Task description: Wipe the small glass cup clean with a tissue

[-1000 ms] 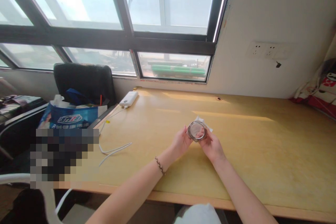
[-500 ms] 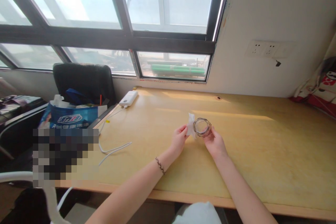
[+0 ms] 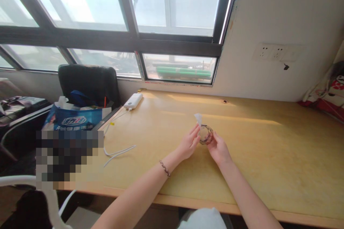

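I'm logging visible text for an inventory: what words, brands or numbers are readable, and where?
"活力28" (stylised, likely reading): logo on the blue bag.
"创健康洗": same bag, below; its ends unclear.
Red-and-white bundle: print too blurred.
White device: marks too small.

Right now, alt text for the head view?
A person's right hand holds a clear round object over a yellowish table, while the left hand holds a white tissue at its left side. A white device lies near the table's far-left corner, with a black chair to its left.
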The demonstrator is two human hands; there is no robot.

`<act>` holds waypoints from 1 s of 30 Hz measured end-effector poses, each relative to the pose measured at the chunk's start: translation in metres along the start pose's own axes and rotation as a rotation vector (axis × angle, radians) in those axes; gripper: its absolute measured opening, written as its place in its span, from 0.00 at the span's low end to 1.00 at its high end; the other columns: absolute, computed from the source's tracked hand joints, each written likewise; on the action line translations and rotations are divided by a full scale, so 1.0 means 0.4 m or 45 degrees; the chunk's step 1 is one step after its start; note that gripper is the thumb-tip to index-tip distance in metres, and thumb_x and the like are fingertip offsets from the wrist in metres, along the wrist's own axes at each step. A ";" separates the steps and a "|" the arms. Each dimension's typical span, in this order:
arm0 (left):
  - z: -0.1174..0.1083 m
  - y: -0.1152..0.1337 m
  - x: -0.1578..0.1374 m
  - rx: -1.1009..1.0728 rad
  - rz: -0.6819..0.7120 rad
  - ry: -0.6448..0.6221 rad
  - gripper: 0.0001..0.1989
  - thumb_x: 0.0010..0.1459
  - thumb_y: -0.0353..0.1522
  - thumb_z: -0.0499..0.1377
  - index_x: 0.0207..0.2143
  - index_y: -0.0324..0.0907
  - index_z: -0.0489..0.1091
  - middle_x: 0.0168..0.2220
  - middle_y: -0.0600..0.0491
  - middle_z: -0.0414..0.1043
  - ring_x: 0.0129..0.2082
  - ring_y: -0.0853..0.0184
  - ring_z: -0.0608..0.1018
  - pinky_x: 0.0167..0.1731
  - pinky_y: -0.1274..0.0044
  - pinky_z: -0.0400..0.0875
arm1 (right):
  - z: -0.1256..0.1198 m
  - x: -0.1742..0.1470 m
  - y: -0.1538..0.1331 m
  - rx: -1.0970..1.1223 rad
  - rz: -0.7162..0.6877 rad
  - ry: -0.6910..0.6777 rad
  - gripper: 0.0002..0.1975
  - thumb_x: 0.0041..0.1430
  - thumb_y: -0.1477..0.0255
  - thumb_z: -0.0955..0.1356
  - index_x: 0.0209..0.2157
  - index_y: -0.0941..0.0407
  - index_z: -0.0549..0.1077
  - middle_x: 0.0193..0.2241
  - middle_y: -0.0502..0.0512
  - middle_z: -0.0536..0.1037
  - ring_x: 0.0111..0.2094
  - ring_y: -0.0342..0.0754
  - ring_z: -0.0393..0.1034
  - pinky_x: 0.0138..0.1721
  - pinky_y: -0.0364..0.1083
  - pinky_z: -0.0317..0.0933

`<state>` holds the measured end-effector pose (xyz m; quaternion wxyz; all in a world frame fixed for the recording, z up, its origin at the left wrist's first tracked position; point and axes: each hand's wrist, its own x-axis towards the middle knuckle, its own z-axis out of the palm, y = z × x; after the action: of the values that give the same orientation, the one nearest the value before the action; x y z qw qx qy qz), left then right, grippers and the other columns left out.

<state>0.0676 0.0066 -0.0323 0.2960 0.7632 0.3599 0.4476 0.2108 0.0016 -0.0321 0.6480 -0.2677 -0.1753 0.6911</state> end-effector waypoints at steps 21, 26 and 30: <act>0.009 0.024 -0.007 0.173 -0.014 -0.082 0.23 0.58 0.36 0.45 0.56 0.42 0.49 0.59 0.49 0.43 0.58 0.64 0.50 0.55 0.69 0.50 | -0.017 0.013 0.009 -0.001 -0.057 0.005 0.06 0.51 0.77 0.64 0.29 0.58 0.72 0.28 0.51 0.76 0.27 0.41 0.69 0.29 0.41 0.63; 0.014 0.035 -0.010 0.100 -0.060 -0.069 0.24 0.57 0.36 0.45 0.56 0.42 0.48 0.59 0.48 0.45 0.58 0.63 0.50 0.55 0.68 0.50 | -0.026 0.027 -0.004 0.025 -0.100 0.076 0.06 0.52 0.76 0.63 0.30 0.58 0.72 0.28 0.50 0.76 0.28 0.42 0.69 0.31 0.42 0.63; 0.019 0.048 -0.012 0.075 -0.027 -0.079 0.24 0.57 0.35 0.46 0.56 0.42 0.48 0.59 0.48 0.45 0.58 0.63 0.50 0.56 0.69 0.50 | -0.024 0.028 -0.017 0.075 -0.154 0.120 0.07 0.53 0.77 0.62 0.28 0.57 0.71 0.24 0.47 0.75 0.24 0.39 0.68 0.28 0.40 0.62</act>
<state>0.0782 -0.0093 -0.0228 0.2890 0.7813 0.3716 0.4099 0.2216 0.0125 -0.0373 0.7037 -0.2696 -0.1402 0.6422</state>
